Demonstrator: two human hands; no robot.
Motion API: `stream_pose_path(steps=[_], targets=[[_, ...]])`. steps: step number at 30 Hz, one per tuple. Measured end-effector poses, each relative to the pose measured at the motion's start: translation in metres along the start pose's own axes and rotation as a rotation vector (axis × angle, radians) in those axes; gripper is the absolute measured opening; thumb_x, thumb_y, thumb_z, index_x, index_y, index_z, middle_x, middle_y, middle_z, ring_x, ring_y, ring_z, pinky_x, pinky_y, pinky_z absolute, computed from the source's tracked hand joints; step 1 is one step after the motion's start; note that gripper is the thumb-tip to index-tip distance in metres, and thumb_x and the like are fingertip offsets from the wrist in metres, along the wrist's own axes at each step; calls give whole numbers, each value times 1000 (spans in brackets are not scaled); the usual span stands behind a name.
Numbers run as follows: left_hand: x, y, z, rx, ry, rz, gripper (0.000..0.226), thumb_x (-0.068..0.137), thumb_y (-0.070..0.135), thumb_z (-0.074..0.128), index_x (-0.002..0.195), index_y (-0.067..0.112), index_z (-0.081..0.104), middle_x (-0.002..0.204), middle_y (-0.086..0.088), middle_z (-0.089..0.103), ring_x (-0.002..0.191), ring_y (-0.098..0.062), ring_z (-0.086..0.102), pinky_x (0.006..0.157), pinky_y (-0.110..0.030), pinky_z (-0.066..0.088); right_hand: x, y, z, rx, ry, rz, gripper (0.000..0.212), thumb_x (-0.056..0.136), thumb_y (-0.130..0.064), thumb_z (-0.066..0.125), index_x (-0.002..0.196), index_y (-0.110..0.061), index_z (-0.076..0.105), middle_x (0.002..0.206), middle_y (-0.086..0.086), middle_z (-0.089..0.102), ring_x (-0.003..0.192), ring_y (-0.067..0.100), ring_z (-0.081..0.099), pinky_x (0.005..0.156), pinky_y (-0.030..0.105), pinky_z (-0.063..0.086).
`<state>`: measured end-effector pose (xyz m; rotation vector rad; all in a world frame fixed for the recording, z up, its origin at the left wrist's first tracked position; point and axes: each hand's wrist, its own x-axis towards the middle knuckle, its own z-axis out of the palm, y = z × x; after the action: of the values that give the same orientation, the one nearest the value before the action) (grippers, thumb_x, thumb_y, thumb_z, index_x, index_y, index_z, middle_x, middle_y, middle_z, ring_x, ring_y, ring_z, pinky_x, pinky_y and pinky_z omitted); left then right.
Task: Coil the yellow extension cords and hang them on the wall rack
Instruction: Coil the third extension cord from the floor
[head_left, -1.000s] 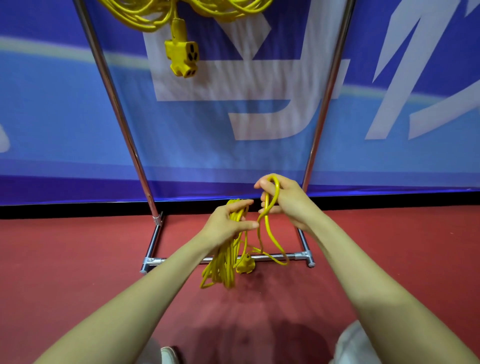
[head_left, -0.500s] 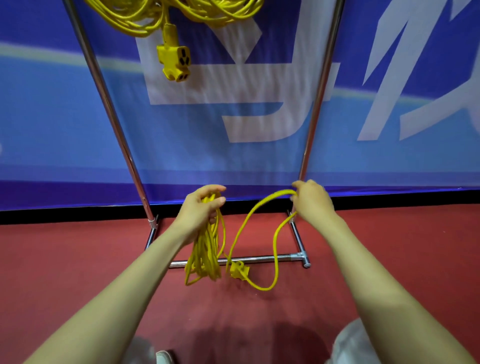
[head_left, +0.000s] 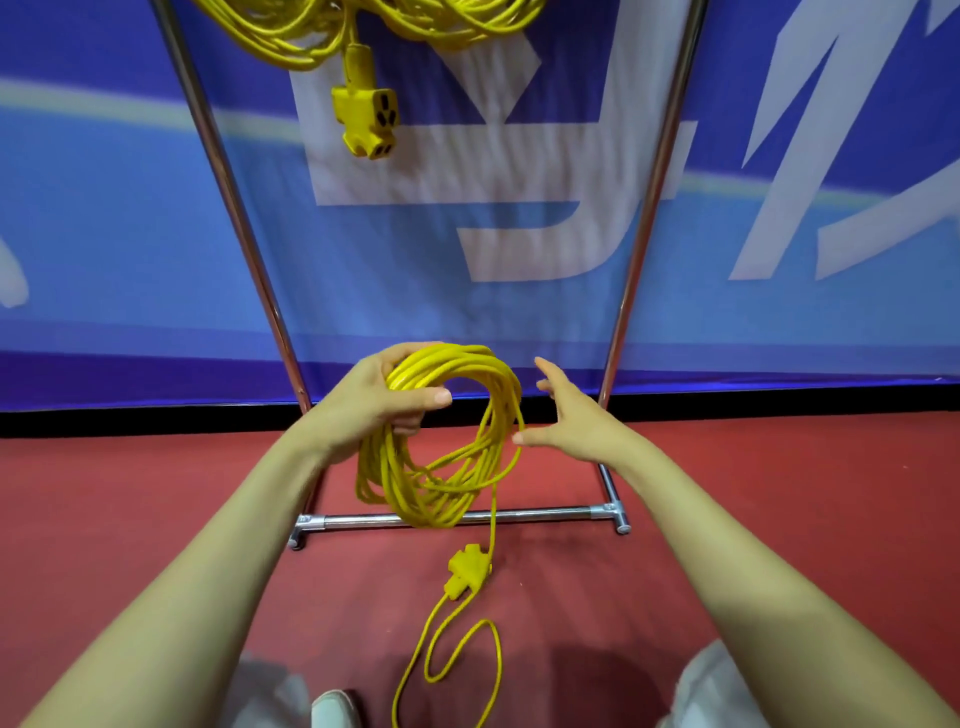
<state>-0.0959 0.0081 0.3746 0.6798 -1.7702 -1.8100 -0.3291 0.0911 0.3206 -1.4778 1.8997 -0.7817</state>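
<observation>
Blue banner wall over a red floor, straight ahead of you.
You face a blue banner (head_left: 104, 234) printed with large white lettering (head_left: 519, 249), with a paler blue band across its middle and a deep violet-blue lower edge. Under it runs a black strip (head_left: 156, 423). Below that a red floor (head_left: 130, 519) spreads toward you, with a soft shadow (head_left: 571, 670) low in your view.

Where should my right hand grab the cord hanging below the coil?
Take the single strand just above the socket block, from the right: it hangs straight, clear of the coil the left hand holds, near the open right hand.
</observation>
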Motion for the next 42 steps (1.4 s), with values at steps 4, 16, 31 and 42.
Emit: stream_pose_path(steps=[4,16,31,42], targets=[[-5,4,-5,-38,-102,10,52,66,9,80,115,19,66,68,-6,36,45,-8,26,41,-17,27,3,11,5,-87,-122,-127,115,63,-13,87,151,-22,13,149,3,34,136,19,33,112,30,27],[-5,15,-9,-297,27,220,44,72,12,76,113,17,62,69,4,56,36,3,30,38,-11,28,-1,23,22,542,-180,22,78,67,-28,83,130,-29,37,87,-10,61,86,10,59,82,36,50],[7,22,-2,-366,373,358,9,94,4,52,95,11,57,68,4,53,40,-2,31,41,-14,29,13,38,27,-22,43,279,20,97,-11,48,79,-15,41,74,8,65,69,25,63,59,31,50],[26,-63,44,52,370,74,59,71,-4,78,122,7,50,85,-2,69,60,-2,59,54,-13,42,4,-36,2,857,293,61,10,97,-8,50,89,-12,45,86,13,56,69,21,65,55,33,58]])
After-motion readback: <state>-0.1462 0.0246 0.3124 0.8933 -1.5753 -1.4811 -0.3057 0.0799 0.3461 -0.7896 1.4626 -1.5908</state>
